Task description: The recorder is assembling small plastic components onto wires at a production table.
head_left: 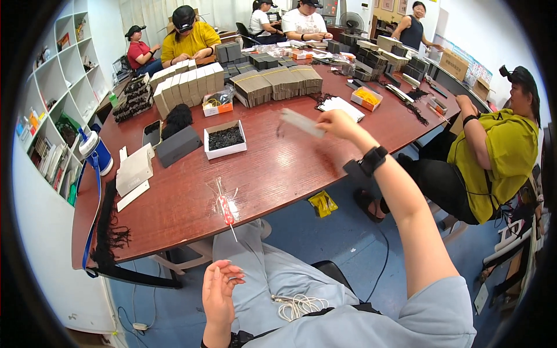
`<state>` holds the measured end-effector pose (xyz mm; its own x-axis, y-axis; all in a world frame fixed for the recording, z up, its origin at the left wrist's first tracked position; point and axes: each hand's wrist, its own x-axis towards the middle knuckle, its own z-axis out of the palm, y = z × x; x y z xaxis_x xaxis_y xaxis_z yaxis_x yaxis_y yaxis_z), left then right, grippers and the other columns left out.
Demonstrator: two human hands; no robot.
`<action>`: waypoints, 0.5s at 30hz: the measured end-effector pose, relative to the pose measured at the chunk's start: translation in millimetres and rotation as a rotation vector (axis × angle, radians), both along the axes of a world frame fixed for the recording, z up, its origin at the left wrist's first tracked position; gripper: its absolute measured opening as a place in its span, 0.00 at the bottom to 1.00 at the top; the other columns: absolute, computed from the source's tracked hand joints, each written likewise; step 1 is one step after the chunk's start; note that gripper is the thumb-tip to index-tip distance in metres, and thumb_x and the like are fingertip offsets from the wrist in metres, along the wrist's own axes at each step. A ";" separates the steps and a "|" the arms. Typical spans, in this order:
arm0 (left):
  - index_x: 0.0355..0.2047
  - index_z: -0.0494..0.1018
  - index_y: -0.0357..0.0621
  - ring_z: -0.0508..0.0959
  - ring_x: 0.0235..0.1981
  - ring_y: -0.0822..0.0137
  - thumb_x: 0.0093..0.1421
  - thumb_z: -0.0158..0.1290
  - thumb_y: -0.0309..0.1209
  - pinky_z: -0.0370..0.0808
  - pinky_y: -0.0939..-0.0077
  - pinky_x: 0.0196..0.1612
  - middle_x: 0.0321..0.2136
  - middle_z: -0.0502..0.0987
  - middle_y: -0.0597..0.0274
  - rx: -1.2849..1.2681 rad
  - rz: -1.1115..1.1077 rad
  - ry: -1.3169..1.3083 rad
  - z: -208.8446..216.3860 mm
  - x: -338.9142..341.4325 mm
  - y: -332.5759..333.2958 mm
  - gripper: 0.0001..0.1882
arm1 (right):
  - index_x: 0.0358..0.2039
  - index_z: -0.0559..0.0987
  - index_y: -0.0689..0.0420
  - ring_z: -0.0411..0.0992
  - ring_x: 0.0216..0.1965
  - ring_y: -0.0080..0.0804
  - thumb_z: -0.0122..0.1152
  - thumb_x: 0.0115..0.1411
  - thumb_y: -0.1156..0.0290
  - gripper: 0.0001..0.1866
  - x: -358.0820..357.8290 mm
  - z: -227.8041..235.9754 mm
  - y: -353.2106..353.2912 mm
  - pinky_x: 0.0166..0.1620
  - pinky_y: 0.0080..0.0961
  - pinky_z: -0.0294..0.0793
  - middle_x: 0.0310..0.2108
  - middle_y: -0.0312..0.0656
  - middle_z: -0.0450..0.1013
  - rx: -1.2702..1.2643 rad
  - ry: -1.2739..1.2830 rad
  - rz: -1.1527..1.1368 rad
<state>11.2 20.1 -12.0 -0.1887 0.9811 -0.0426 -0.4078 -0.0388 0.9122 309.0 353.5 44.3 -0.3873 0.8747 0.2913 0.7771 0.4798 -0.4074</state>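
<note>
The pale, motion-blurred strip [301, 123] is pinched near one end in the grip of the right hand [337, 123], above the bench [278, 174], while the left hand [218, 296] is raised over the lap, fingers loosely parted and nothing seen in them. The strip is best carried flat, clear of the white box [226, 152], and the red-handled tool's [226, 210] protruding tip is best avoided by the left hand.

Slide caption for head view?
Right hand holding a blurred pale strip over the table; left hand empty; red-handled tool at the table's edge.
</note>
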 end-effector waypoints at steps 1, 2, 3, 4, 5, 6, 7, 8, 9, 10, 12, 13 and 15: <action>0.39 0.61 0.38 0.70 0.31 0.69 0.60 0.34 0.37 0.67 0.76 0.34 0.30 0.69 0.57 -0.001 0.008 -0.001 -2.3 -2.0 -1.2 0.15 | 0.25 0.77 0.58 0.71 0.26 0.37 0.58 0.46 0.63 0.11 15.4 -3.2 10.0 0.31 0.30 0.68 0.24 0.46 0.73 0.051 -0.078 -0.110; 0.38 0.61 0.38 0.70 0.30 0.69 0.60 0.35 0.37 0.67 0.76 0.34 0.29 0.69 0.57 -0.024 0.006 -0.010 -4.8 -2.8 -1.1 0.14 | 0.24 0.78 0.58 0.71 0.27 0.38 0.58 0.45 0.62 0.12 38.6 -13.2 26.0 0.32 0.30 0.68 0.24 0.46 0.73 0.079 -0.111 -0.223; 0.38 0.61 0.38 0.70 0.29 0.69 0.60 0.35 0.37 0.67 0.77 0.33 0.28 0.69 0.57 -0.054 0.020 -0.015 -7.8 -5.3 -1.3 0.14 | 0.25 0.78 0.57 0.71 0.29 0.39 0.58 0.44 0.62 0.12 40.3 -13.6 26.4 0.33 0.30 0.69 0.25 0.45 0.73 0.064 -0.116 -0.345; 0.38 0.61 0.38 0.70 0.29 0.69 0.60 0.35 0.37 0.67 0.77 0.33 0.28 0.69 0.57 -0.055 0.024 -0.014 -9.6 -6.1 -1.0 0.14 | 0.25 0.78 0.57 0.71 0.30 0.38 0.58 0.44 0.61 0.13 51.1 -17.5 31.2 0.34 0.30 0.69 0.26 0.44 0.73 0.089 -0.124 -0.436; 0.38 0.61 0.38 0.70 0.28 0.69 0.60 0.35 0.37 0.68 0.77 0.33 0.28 0.70 0.57 -0.066 0.030 -0.008 -11.0 -6.3 -0.6 0.14 | 0.25 0.78 0.57 0.71 0.31 0.37 0.58 0.44 0.61 0.12 62.1 -21.7 35.8 0.35 0.31 0.69 0.27 0.44 0.73 0.097 -0.133 -0.501; 0.38 0.61 0.38 0.71 0.28 0.69 0.60 0.35 0.37 0.68 0.77 0.32 0.28 0.70 0.57 -0.078 0.033 -0.001 -12.5 -7.2 0.0 0.14 | 0.28 0.77 0.56 0.70 0.33 0.38 0.59 0.44 0.60 0.14 66.8 -23.3 37.8 0.37 0.31 0.69 0.29 0.44 0.72 0.049 -0.146 -0.575; 0.38 0.61 0.38 0.71 0.28 0.69 0.60 0.35 0.37 0.68 0.77 0.32 0.28 0.70 0.57 -0.081 0.030 0.000 -13.8 -8.5 0.8 0.14 | 0.32 0.75 0.54 0.68 0.37 0.39 0.59 0.44 0.59 0.16 71.2 -28.1 41.3 0.38 0.32 0.68 0.32 0.45 0.70 0.164 -0.193 -0.593; 0.38 0.61 0.38 0.71 0.28 0.69 0.60 0.35 0.36 0.68 0.77 0.33 0.28 0.70 0.56 -0.078 0.026 -0.009 -15.0 -9.9 1.8 0.14 | 0.36 0.73 0.53 0.66 0.40 0.39 0.60 0.43 0.59 0.20 74.1 -32.5 44.5 0.39 0.32 0.68 0.35 0.45 0.68 0.280 -0.239 -0.610; 0.37 0.61 0.37 0.71 0.29 0.69 0.61 0.35 0.35 0.68 0.77 0.34 0.29 0.70 0.55 -0.079 0.036 -0.016 -15.8 -10.6 0.1 0.13 | 0.36 0.73 0.53 0.66 0.40 0.39 0.60 0.43 0.59 0.20 67.7 -34.5 47.1 0.39 0.32 0.68 0.35 0.45 0.68 0.273 -0.237 -0.598; 0.37 0.61 0.37 0.71 0.29 0.69 0.61 0.35 0.35 0.68 0.77 0.34 0.29 0.70 0.55 -0.087 0.050 -0.013 -16.2 -10.6 -0.2 0.13 | 0.40 0.71 0.52 0.64 0.42 0.41 0.61 0.42 0.58 0.23 59.6 -36.1 50.8 0.41 0.34 0.67 0.38 0.45 0.66 0.294 -0.228 -0.586; 0.37 0.62 0.37 0.71 0.28 0.68 0.60 0.36 0.35 0.68 0.77 0.33 0.28 0.70 0.56 -0.126 0.093 0.007 -15.9 -12.6 -1.8 0.14 | 0.45 0.66 0.51 0.59 0.47 0.42 0.62 0.41 0.57 0.29 42.8 -38.9 58.6 0.43 0.36 0.66 0.43 0.45 0.61 0.292 -0.242 -0.528; 0.37 0.62 0.37 0.71 0.28 0.68 0.60 0.36 0.35 0.68 0.77 0.33 0.28 0.70 0.56 -0.137 0.143 0.014 -15.5 -14.2 -3.2 0.14 | 0.44 0.68 0.51 0.60 0.47 0.42 0.62 0.41 0.57 0.29 35.1 -40.5 57.6 0.45 0.36 0.65 0.43 0.46 0.62 0.302 -0.273 -0.496; 0.38 0.62 0.36 0.71 0.28 0.67 0.60 0.36 0.34 0.68 0.76 0.33 0.28 0.70 0.55 -0.127 0.046 0.053 -13.6 -13.7 0.9 0.13 | 0.42 0.69 0.56 0.62 0.45 0.43 0.60 0.42 0.61 0.25 48.4 -46.9 61.1 0.45 0.36 0.65 0.42 0.46 0.65 0.441 -0.342 -0.439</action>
<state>-2.4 21.1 -25.6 -0.2387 0.9587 -0.1547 -0.3592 0.0609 0.9313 357.5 414.6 -2.6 -0.1590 0.7994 0.5793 0.9861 0.1569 0.0541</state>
